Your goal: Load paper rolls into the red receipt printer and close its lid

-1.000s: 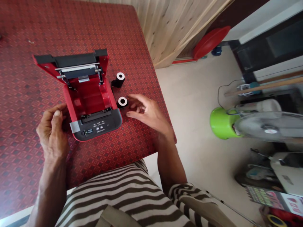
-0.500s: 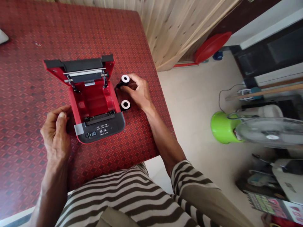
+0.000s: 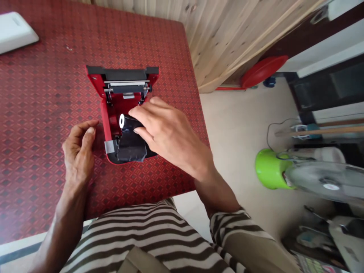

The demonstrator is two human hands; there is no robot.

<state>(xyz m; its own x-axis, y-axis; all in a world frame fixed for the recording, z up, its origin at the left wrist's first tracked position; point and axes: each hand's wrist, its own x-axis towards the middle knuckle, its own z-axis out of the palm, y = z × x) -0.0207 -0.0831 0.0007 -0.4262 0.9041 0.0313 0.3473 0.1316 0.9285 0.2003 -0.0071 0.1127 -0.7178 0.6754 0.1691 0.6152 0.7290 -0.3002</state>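
A small red and black label printer [image 3: 105,123] stands on the table with its lid [image 3: 125,74] raised. My right hand [image 3: 173,132] is over its right half, fingers and thumb closed on a black ribbon roll [image 3: 129,124] with a white core end. A flap of black film [image 3: 131,147] hangs from the roll over the printer's front panel. Most of the inner bay and the roll's right end are hidden by this hand. My left hand [image 3: 79,151] rests on the table just left of the printer, fingers loosely curled, thumb apart, nothing visible in it.
A red patterned cloth [image 3: 51,106] covers the table. A white device [image 3: 17,32] lies at the far left. Wooden panelling [image 3: 222,38] rises behind. On the floor to the right are a green bucket [image 3: 264,170] and a fan [image 3: 321,182].
My right hand has moved from the printer's right side to above its open bay, bringing the ribbon roll along. The view has shifted, so printer and left hand appear farther right.
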